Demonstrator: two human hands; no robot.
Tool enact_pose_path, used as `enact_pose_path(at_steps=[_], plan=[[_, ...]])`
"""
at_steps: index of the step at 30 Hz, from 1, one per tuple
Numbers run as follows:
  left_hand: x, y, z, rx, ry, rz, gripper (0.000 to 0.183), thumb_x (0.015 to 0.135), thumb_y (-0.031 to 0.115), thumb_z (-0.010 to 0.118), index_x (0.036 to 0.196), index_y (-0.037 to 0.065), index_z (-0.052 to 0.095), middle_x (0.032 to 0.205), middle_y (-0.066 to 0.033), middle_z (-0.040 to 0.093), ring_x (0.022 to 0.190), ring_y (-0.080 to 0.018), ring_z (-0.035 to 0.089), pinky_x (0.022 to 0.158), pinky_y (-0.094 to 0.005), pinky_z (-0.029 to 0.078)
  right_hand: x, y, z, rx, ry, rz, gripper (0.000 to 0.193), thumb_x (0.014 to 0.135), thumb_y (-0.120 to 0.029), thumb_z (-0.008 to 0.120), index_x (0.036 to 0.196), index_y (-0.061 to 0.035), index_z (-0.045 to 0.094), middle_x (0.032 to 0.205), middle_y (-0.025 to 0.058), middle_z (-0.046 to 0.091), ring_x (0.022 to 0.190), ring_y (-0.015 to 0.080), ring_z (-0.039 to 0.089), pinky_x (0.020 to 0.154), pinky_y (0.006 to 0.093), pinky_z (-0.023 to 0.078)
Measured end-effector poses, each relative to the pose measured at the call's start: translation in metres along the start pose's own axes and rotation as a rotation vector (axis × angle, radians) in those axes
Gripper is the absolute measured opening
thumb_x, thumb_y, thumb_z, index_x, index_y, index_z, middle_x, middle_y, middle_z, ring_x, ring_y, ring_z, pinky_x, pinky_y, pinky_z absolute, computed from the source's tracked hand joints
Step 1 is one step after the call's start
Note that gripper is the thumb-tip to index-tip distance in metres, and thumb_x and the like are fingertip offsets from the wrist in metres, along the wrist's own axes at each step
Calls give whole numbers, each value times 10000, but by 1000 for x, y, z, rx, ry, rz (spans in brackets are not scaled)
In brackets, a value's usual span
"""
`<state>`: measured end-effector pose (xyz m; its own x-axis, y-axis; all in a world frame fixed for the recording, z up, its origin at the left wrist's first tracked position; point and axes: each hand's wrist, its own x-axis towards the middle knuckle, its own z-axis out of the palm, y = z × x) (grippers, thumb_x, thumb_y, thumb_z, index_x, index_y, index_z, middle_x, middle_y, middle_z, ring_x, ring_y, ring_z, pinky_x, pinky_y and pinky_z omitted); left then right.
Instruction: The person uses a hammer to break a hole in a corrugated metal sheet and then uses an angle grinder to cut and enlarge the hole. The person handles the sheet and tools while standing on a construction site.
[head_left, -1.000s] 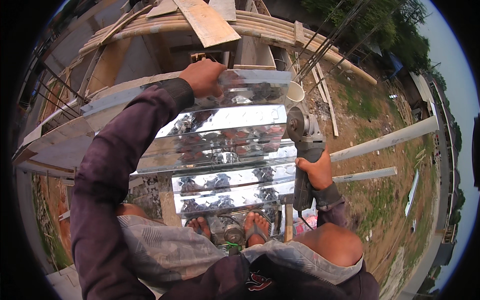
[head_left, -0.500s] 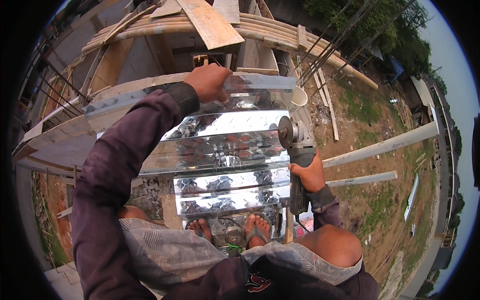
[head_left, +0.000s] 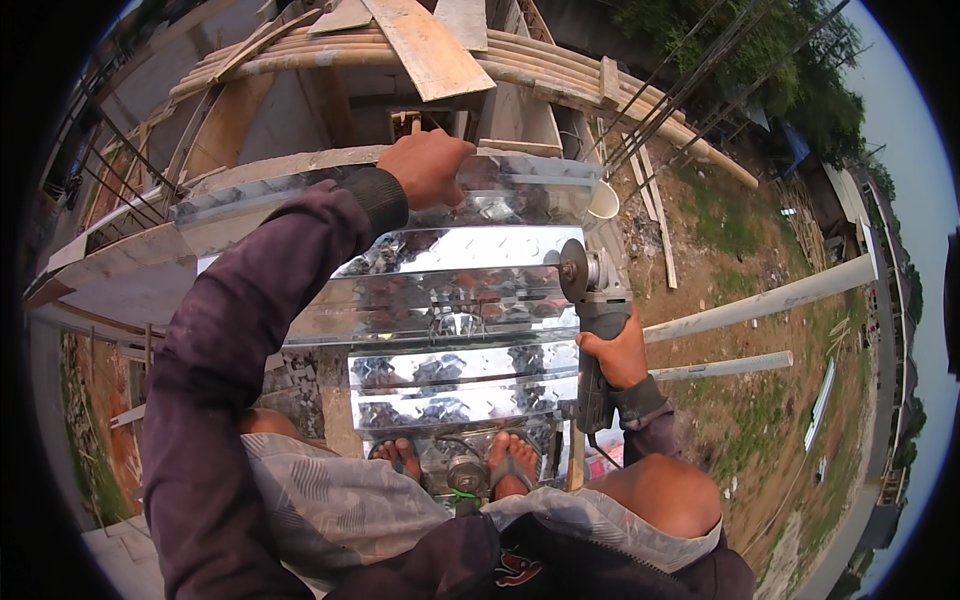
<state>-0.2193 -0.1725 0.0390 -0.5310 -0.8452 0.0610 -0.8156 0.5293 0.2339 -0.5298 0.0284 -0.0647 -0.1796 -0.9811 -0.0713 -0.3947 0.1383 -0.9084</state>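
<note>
My right hand (head_left: 624, 352) is wrapped round the body of an angle grinder (head_left: 604, 318). The grinder stands upright, and its thin cutting disc (head_left: 574, 270) is at the right edge of a shiny ribbed metal sheet (head_left: 470, 248); whether the disc touches it I cannot tell. At the far side, my left hand (head_left: 425, 170) is closed on the sheet's raised edge, thumb toward me. More shiny metal strips (head_left: 450, 408) lie nearer, just ahead of my sandalled feet (head_left: 515, 460).
Between my feet is a round metal object (head_left: 465, 474) with something green. Beyond the sheet are bamboo poles (head_left: 330, 62) and loose boards (head_left: 430, 50). A white bucket (head_left: 604, 200) stands past the sheet's right corner. Pale pipes (head_left: 760, 297) stick out rightward over lower ground.
The view has shifted slightly. The grinder sits a little lower in the picture, its disc still at the sheet's right edge. My left hand keeps its hold on the sheet.
</note>
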Motion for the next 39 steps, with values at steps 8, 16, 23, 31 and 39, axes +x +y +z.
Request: enact_pose_path(at_steps=[8, 16, 23, 31, 39], plan=[[2, -2, 1, -3, -7, 8, 516, 639, 208, 836, 1099, 38, 676, 882, -192, 706, 894, -382, 689, 810, -476, 534, 3, -5, -1, 2, 0, 1, 678, 684, -107, 790, 1232, 27, 414, 1067, 147, 613, 930, 226, 623, 843, 357, 522], [-2, 2, -4, -17, -28, -15, 502, 641, 205, 833, 1085, 34, 675, 885, -210, 697, 898, -394, 684, 810, -483, 531, 3, -5, 1, 6, 2, 15, 657, 685, -84, 779, 1223, 26, 419, 1050, 137, 618, 906, 213, 629, 812, 347, 531], [-5, 5, -3, -34, -29, 4, 426, 663, 191, 819, 1030, 29, 676, 906, -215, 694, 902, -400, 680, 801, -489, 531, 10, -11, -1, -3, 17, -13, 671, 681, -100, 780, 1230, 32, 417, 1066, 148, 617, 927, 230, 629, 830, 350, 527], [-7, 4, 0, -19, 27, 37, 405, 658, 213, 828, 980, 30, 662, 854, -212, 689, 877, -402, 681, 778, -493, 533, 11, -16, -1, 25, 20, -25, 689, 680, -106, 785, 1245, 29, 415, 1092, 153, 612, 947, 248, 622, 861, 351, 515], [-8, 10, -7, -37, -40, -12, 391, 673, 165, 826, 1008, 21, 683, 947, -219, 696, 950, -387, 682, 826, -479, 536, 13, -15, -3, -41, 18, -15, 681, 676, -97, 784, 1240, 18, 420, 1084, 150, 609, 945, 232, 618, 855, 353, 515]])
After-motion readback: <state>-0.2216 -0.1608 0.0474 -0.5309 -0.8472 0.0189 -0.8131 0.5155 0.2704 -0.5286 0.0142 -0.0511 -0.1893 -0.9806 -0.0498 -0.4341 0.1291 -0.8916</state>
